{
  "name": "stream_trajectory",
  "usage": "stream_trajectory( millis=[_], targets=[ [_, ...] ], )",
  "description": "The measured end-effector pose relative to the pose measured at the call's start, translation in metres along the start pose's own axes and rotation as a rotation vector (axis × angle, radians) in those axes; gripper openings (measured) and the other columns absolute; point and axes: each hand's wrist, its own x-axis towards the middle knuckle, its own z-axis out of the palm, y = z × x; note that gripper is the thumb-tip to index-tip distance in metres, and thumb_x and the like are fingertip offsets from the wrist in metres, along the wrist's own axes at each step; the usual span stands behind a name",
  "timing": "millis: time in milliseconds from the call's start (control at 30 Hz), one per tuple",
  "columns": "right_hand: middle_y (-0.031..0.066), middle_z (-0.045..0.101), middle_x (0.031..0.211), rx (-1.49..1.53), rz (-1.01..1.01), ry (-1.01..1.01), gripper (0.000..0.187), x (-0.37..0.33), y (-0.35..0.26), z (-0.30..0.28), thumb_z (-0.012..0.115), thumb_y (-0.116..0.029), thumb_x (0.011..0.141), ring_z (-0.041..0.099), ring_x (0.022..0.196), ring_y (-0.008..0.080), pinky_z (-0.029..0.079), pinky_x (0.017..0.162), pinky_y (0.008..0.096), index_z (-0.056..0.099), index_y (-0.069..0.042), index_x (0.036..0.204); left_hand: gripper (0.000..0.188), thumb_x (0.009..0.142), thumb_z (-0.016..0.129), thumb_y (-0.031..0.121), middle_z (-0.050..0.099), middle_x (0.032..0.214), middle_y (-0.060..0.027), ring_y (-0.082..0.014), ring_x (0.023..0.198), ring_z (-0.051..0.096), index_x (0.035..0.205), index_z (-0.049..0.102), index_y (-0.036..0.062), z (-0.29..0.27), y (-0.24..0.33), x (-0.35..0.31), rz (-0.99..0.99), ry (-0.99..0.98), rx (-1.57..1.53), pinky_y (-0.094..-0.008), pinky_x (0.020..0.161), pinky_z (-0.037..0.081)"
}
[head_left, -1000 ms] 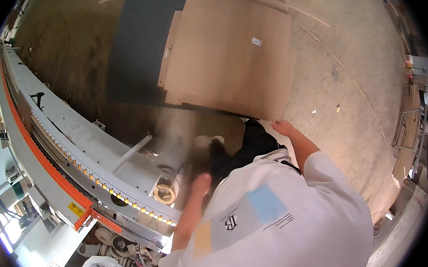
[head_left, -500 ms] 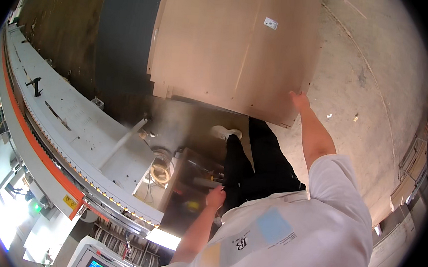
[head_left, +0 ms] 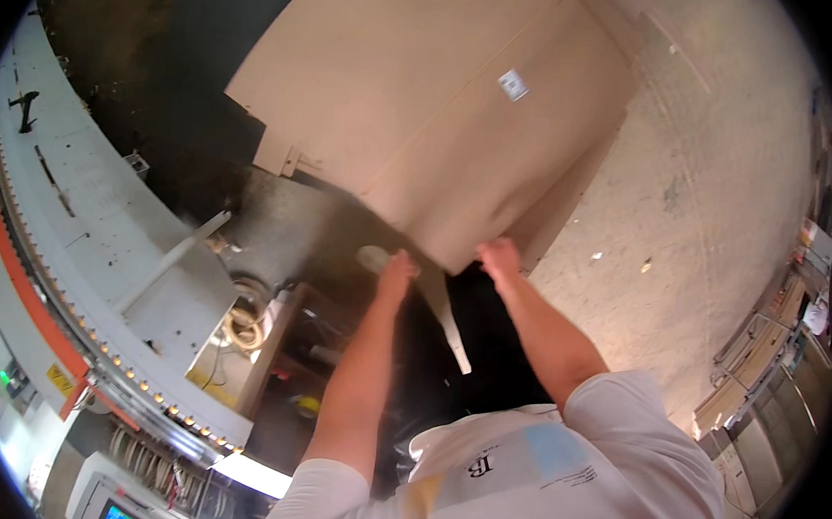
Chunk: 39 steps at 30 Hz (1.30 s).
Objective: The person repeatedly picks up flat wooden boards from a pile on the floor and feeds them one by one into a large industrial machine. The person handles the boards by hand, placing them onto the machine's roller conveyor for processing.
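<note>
A large brown flat sheet, seemingly cardboard (head_left: 398, 104), lies before me with a small white label (head_left: 512, 84) on it. Its near corner lifts toward my legs, and another brown layer shows beneath along the right edge. My right hand (head_left: 501, 258) is closed on that near corner, thumb and fingers pinching the edge. My left hand (head_left: 399, 273) is just short of the sheet's near-left edge, its fingers bent and blurred; whether it touches the sheet is unclear.
A long machine bed (head_left: 120, 210) with an orange rail (head_left: 13, 255) runs down the left. Coiled hose (head_left: 242, 328) and an open dark box (head_left: 302, 372) stand close to my left arm. Stacked boards (head_left: 740, 379) are at the far right. A dark panel (head_left: 214, 43) lies beyond the sheet.
The sheet appears turned, its near corner now drawn toward my legs. My right hand has shifted left along with that corner. My left hand has risen from beside my thigh toward the edge.
</note>
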Motion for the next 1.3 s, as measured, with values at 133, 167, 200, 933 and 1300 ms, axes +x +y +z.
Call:
stream_trajectory(
  millis=[133,167,200,933,1300],
  targets=[
    [0.0066,0.077,0.125,-0.043,-0.099,-0.523,0.046,-0.072,-0.046,0.022,0.073,-0.038,0.099,0.075,0.112,0.0204,0.06,0.086,0.0392,0.071,-0.008,0.134,0.094,0.105,0.047,0.074,0.058,0.153,-0.0158,-0.0321,0.139,0.056,0.162,0.042,-0.0012,-0.015,-0.009,0.059,0.04,0.362,-0.481,-0.044,0.119,0.041],
    [0.0066,0.077,0.124,-0.054,-0.138,-0.532,0.046,-0.075,-0.056,0.019,0.073,-0.039,0.1,0.075,0.111,0.0207,0.059,0.088,0.0377,0.072,-0.009,0.134,0.099,0.103,0.046,0.077,0.056,0.156,-0.0155,-0.0315,0.142,0.054,0.161,0.043,-0.0033,-0.018,-0.002,0.051,-0.021,0.443,-0.512,-0.0429,0.121,0.04],
    [0.0066,0.078,0.124,-0.066,-0.18,-0.547,0.046,-0.076,-0.062,0.014,0.072,-0.04,0.1,0.075,0.111,0.0211,0.058,0.09,0.0362,0.072,-0.009,0.134,0.104,0.102,0.045,0.081,0.054,0.16,-0.0151,-0.0308,0.145,0.052,0.16,0.043,-0.0054,-0.023,0.01,0.037,-0.082,0.531,-0.543,-0.0419,0.122,0.039],
    [0.0285,0.068,0.136,-0.443,-0.271,0.333,0.092,-0.03,-0.082,-0.303,0.037,-0.078,0.102,0.061,0.133,0.0459,0.046,0.111,0.0534,0.074,0.002,0.127,0.08,0.11,0.041,0.068,0.075,0.129,-0.0164,-0.0275,0.114,0.071,0.139,0.068,-0.0016,-0.118,-0.073,-0.263,-0.077,0.71,-0.365,-0.0413,0.097,0.055],
    [0.0209,0.073,0.132,0.07,-0.421,0.18,0.078,-0.102,-0.08,-0.259,0.052,-0.061,0.103,0.067,0.125,0.0351,0.05,0.105,0.0452,0.068,0.01,0.132,0.064,0.107,0.047,0.055,0.076,0.104,-0.0211,-0.0421,0.098,0.071,0.114,0.075,-0.0014,-0.17,-0.05,-0.412,-0.081,0.946,-0.253,-0.0509,0.089,0.053]
  ],
)
